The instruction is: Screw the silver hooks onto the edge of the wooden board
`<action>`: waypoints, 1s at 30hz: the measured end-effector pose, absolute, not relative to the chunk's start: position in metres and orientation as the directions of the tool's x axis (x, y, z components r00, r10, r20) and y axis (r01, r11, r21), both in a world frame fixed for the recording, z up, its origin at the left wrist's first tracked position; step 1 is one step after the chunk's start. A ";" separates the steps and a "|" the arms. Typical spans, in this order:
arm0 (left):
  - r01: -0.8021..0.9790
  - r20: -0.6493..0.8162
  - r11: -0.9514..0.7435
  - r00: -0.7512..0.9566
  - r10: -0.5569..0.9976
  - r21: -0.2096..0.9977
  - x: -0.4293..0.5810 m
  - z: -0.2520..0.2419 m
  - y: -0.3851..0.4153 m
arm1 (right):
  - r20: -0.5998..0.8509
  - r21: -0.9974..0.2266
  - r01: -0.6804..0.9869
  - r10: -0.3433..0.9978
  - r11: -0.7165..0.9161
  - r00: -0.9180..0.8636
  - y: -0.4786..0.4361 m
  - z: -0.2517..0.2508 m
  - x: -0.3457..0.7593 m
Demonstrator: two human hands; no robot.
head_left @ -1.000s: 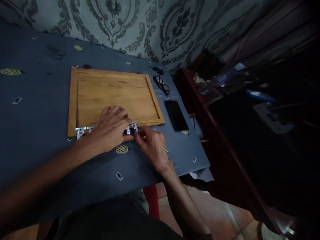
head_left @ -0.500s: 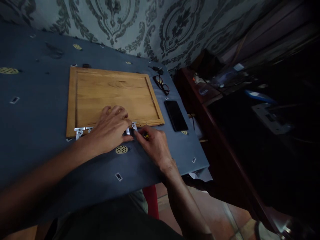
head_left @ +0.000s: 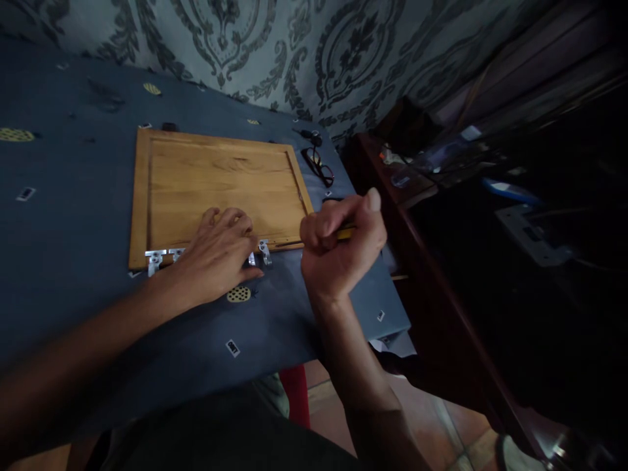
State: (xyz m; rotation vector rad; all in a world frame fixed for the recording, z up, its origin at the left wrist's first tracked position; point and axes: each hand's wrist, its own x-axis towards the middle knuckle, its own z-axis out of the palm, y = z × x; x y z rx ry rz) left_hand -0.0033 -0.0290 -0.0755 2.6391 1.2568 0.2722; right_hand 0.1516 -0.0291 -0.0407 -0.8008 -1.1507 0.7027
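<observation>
The wooden panel (head_left: 216, 186) is laid flat on the blue cloth (head_left: 289, 320), its near edge lined with metal hinges; the rightmost hinge (head_left: 265, 252) is left uncovered between the two hands, just beside the left thumb and apart from the right hand; two more silver hinge parts (head_left: 156, 256) are seen at the panel's near left corner, beside the left wrist. The panel is pressed by the left hand (head_left: 223, 245), its fingers bent over the wood and its thumb set apart past the near edge; whether the bit of metal between them is pinched cannot be told. A yellow-handled tool (head_left: 346, 233) is held in the closed right hand (head_left: 341, 245), its thin shaft aimed leftward along the panel's near right edge. Since the earlier frames, the right hand has been lifted from the rightmost hinge, moved rightward and turned over; the phone (head_left: 331, 200) has been mostly covered by it; the left hand has been kept in place. Farther off, eyeglasses (head_left: 313, 160) are placed beyond the panel's right side.
</observation>
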 end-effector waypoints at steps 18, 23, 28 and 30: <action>0.748 0.117 -0.639 0.629 0.769 0.179 -0.002 -0.082 -0.031 | 0.411 -0.912 0.113 0.879 0.395 0.241 -0.018 -0.057 0.140; 0.748 0.127 -0.637 0.624 0.771 0.187 -0.002 -0.081 -0.031 | 0.406 -0.913 0.056 0.882 0.405 0.241 -0.016 -0.057 0.140; 0.754 0.109 -0.625 0.617 0.779 0.202 -0.001 -0.080 -0.031 | 0.383 -0.908 -0.090 0.897 0.410 0.223 -0.016 -0.058 0.139; 0.753 0.113 -0.625 0.616 0.779 0.204 -0.001 -0.081 -0.032 | 0.375 -0.909 -0.108 0.904 0.402 0.207 -0.016 -0.058 0.139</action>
